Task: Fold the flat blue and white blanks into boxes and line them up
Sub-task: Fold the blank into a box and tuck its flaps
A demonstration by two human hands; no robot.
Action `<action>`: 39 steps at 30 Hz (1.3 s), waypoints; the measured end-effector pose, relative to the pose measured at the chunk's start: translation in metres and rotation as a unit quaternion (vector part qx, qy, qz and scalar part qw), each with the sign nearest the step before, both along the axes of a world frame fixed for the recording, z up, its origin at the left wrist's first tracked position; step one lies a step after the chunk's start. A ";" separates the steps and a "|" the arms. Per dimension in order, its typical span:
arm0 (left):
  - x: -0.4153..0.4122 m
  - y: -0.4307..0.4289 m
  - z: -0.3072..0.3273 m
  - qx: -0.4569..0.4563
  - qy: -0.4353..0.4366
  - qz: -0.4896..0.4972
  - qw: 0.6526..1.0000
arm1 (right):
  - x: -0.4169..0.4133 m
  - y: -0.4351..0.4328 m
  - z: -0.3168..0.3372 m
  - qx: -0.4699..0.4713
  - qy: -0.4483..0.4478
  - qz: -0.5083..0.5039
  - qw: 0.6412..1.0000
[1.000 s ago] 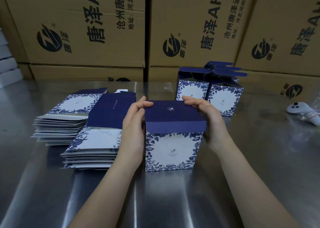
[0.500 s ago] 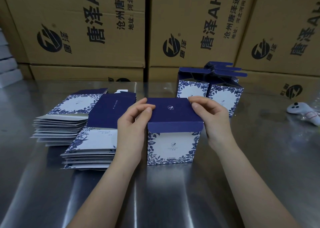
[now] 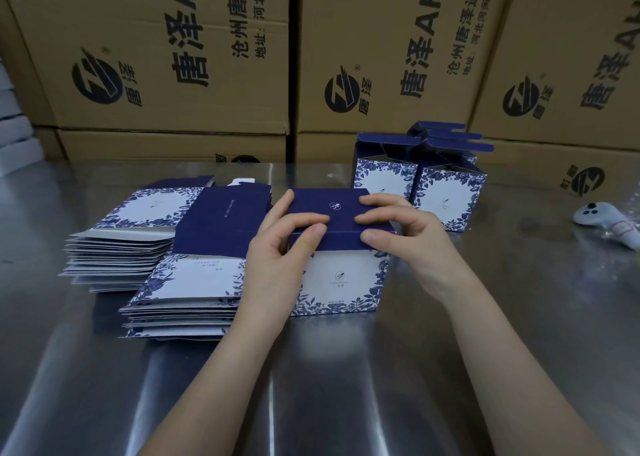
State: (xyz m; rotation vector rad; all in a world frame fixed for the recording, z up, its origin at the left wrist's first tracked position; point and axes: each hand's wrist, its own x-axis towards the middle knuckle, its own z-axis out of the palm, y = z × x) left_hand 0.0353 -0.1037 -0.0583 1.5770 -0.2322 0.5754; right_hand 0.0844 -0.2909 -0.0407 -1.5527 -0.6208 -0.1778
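A folded blue and white box [image 3: 341,282] stands upright on the steel table in front of me, its dark blue lid down on top. My left hand [image 3: 280,247] grips the lid's left front corner, thumb on the front flap and fingers on top. My right hand [image 3: 401,230] grips the right front corner the same way. Two stacks of flat blanks lie to the left: a near stack [image 3: 187,293] and a far stack [image 3: 128,237]. Behind the box stand two folded boxes [image 3: 419,185] with their top flaps open.
Large brown cartons [image 3: 173,57] wall off the back of the steel table [image 3: 346,386]. A white handheld controller [image 3: 606,223] lies at the right edge. White packs [image 3: 14,133] sit at the far left.
The box slid a little away from me. Both hands moved from the lid's sides onto its front corners, and the lid came down flatter.
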 end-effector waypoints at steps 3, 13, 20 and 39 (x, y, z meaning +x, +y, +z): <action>0.000 0.000 -0.001 0.004 0.004 0.006 1.000 | 0.000 -0.001 0.001 0.002 0.009 0.006 1.000; 0.004 -0.002 -0.005 -0.092 -0.017 -0.026 0.995 | 0.002 -0.001 -0.001 0.025 0.022 0.010 0.999; -0.001 -0.004 -0.002 0.007 -0.032 0.047 0.998 | 0.000 0.001 0.000 0.019 0.020 -0.008 1.000; 0.006 -0.008 -0.002 0.122 -0.113 0.084 0.982 | -0.010 0.018 0.005 -0.036 -0.021 -0.065 0.997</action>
